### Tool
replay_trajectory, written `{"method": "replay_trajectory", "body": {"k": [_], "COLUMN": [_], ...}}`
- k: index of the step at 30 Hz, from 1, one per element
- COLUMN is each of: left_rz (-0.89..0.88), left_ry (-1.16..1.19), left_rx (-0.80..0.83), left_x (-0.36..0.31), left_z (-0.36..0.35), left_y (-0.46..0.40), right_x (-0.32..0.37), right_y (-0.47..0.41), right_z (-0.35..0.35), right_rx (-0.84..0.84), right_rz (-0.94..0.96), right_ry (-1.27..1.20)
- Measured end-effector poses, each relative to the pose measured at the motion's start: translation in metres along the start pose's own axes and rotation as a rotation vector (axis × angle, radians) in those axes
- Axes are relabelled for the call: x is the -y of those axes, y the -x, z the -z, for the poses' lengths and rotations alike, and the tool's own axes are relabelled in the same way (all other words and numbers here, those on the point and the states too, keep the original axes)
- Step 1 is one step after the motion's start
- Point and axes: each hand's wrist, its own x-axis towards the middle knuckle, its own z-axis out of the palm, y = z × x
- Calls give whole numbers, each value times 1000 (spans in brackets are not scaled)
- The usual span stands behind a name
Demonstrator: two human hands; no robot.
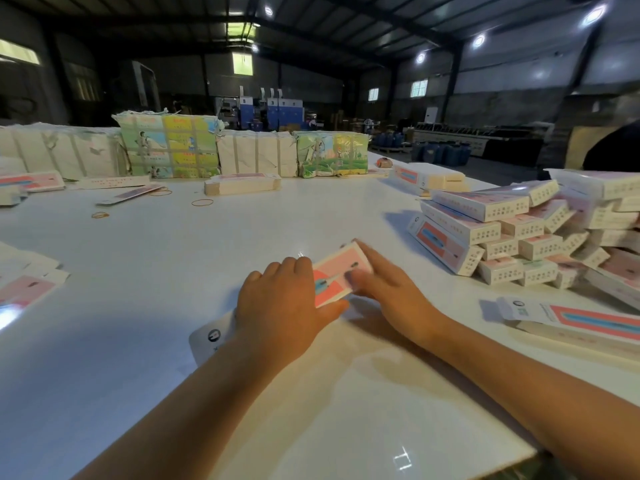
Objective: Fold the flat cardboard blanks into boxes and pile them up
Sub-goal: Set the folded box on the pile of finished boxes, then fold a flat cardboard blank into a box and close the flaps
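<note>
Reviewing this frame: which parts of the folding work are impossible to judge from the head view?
- Cardboard blank: its middle is hidden under the left hand, so its fold state is unclear.
- Right hand: fingertips motion-blurred; whether they press or pinch is unclear.
- Pile of folded boxes: cut off by the right edge, count unknown.
- Print on the boxes: too small to read.

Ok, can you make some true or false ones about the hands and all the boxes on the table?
1. Both hands are on one pink blank. True: the left hand and right hand press on it.
2. The pile of folded boxes is on the person's left. False: it is on the right.
3. Rubber bands lie on the table. True.
4. The wrapped bundles stand at the table's near edge. False: they stand at the far side.
</note>
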Motion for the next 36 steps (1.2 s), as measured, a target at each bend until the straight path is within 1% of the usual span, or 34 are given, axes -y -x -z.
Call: {"method": "replay_trajectory", "body": {"k": [2,4,5,8,9,12,13,14,16,18,19,20,21,23,24,26,28,30,31,32,34,35,36], "left_rz": [-13,-22,-30,-52,-64,-84,-83,-92,-135,-184,-225,-251,-262,-217,-188,-170,-176,-182,-184,-182,-179,-178,-175], "left_ry": [-25,-24,-17,24,28,-21,-42,-70,-102,-38,9,45,77,144,166,188,182,192,202,209,220,220,227], "left_rx": [28,54,58,92,112,178,189,182,101,-96,-190,-213,-139,114,181,210,202,187,178,176,167,159,152], "left_x": [-1,1,4,13,14,12,11,9,6,3,1,-1,-2,-4,-1,5,5,5,5,5,5,5,4], "left_z": [1,2,3,7,8,10,11,12,16,17,15,14,12,3,-6,-21,-25,-28,-29,-29,-33,-33,-33], "left_y": [-1,-3,-3,-6,-7,-5,-3,-2,1,2,3,4,6,9,10,11,10,9,9,9,9,10,10], "right_x": [-4,-5,-5,-4,-3,-8,-10,-11,-13,-13,-11,-7,-2,13,20,35,47,51,49,45,32,27,24], "right_y": [2,2,2,-1,-1,-1,-2,-3,-6,-8,-11,-15,-20,-35,-44,-60,-70,-71,-68,-62,-48,-43,-40], "right_z": [-2,-3,-1,9,12,15,14,14,14,19,25,32,41,67,83,123,170,217,238,256,279,284,285], "right_rx": [85,135,142,85,92,187,180,143,73,-7,-74,-167,-277,-487,-571,-713,-877,-1005,-1021,-1001,-902,-862,-844], "right_rz": [31,32,42,98,152,362,393,401,418,416,407,399,386,333,311,284,233,92,-14,-139,-391,-463,-494], "right_ry": [104,154,169,188,260,683,745,771,854,941,945,913,862,752,728,770,862,1000,1083,1186,1399,1466,1501]}}
